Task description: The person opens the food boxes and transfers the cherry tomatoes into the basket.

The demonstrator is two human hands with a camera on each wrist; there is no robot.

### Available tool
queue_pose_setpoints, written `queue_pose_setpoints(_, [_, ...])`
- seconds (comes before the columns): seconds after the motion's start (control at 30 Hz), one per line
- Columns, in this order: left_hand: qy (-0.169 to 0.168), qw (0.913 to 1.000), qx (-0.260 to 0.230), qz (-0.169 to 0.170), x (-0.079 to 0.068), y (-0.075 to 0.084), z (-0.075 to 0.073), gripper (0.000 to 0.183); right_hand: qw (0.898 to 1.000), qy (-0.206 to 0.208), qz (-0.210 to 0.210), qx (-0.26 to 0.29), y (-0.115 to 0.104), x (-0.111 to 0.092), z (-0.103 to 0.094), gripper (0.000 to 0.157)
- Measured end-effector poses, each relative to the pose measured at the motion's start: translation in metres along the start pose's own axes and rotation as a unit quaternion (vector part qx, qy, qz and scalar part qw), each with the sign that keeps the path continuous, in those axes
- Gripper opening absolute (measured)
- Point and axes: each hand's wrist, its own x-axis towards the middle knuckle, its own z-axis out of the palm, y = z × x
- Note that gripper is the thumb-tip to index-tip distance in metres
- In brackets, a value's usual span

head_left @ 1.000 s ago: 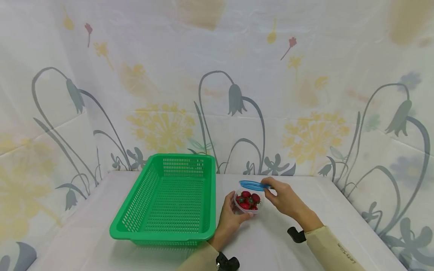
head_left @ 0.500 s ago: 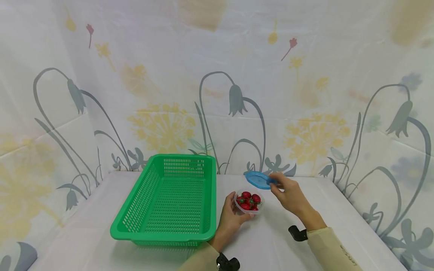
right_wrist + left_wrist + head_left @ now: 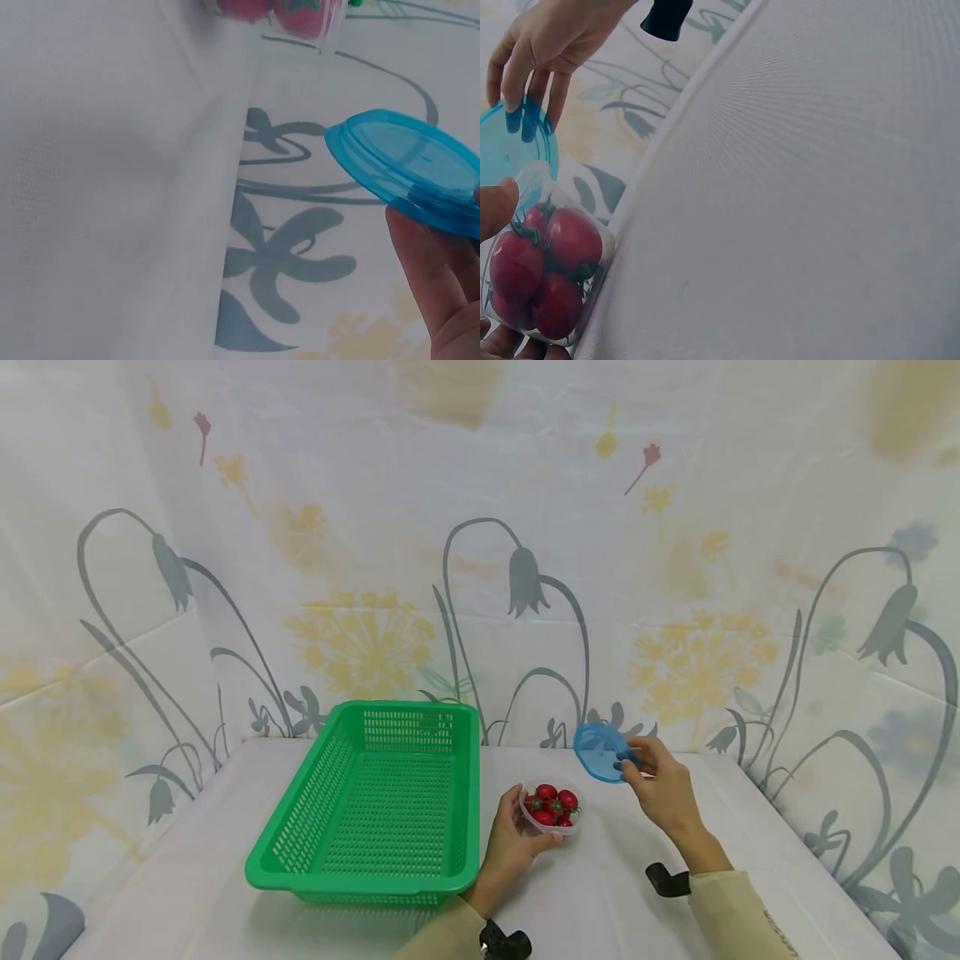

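- Green perforated plastic is used throughout the basket (image 3: 360,885), which is set at the left on a white cloth (image 3: 600,902).
- The left hand (image 3: 512,839) is placed just right of the basket; its fingers are wrapped about the left side of the clear container (image 3: 573,827), and its thumb is laid along the near edge. A black device (image 3: 506,941) is worn at the wrist.
- The clear container is located right of the basket, apart from it; it is uncovered, and red tomatoes (image 3: 552,805) with green calyxes are held inside. Whether its base is rested on the cloth cannot be determined.
- The blue lid (image 3: 600,752) is held up, tilted, beyond and right of the container, not touching it; the printed backdrop (image 3: 420,468) is seen through it.
- By the right hand (image 3: 663,781) the lid is pinched at its right edge, between thumb and fingers; fingertips are seen through the plastic. A beige sleeve (image 3: 738,914) is worn.
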Motion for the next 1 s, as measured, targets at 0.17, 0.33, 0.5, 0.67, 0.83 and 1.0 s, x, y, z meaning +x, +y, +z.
queue_pose_setpoints(0.17, [-0.001, 1.0, 0.006, 0.0, 0.0, 0.001, -0.001, 0.091, 0.996, -0.003, 0.084, 0.034, 0.006, -0.001, -0.003, 0.034])
queue_pose_setpoints(0.33, [-0.003, 0.9999, 0.009, -0.002, 0.001, 0.0, -0.001, 0.09, 0.982, -0.011, 0.165, 0.089, 0.012, -0.002, -0.004, 0.039])
queue_pose_setpoints(0.5, [-0.001, 0.9999, 0.012, -0.006, 0.002, -0.002, -0.001, 0.091, 0.971, -0.01, 0.215, 0.105, 0.017, -0.004, -0.004, 0.041])
queue_pose_setpoints(0.67, [-0.002, 0.9999, 0.012, -0.004, 0.002, -0.004, 0.0, 0.091, 0.961, 0.001, 0.249, 0.119, 0.022, -0.006, -0.004, 0.042])
queue_pose_setpoints(0.83, [-0.005, 1.0, 0.008, 0.0, 0.002, -0.005, 0.0, 0.091, 0.946, 0.005, 0.284, 0.157, 0.027, -0.008, -0.001, 0.041])
queue_pose_setpoints(1.0, [-0.005, 1.0, 0.003, 0.001, 0.0, -0.001, -0.001, 0.091, 0.93, 0.007, 0.313, 0.192, 0.03, -0.009, 0.0, 0.042])
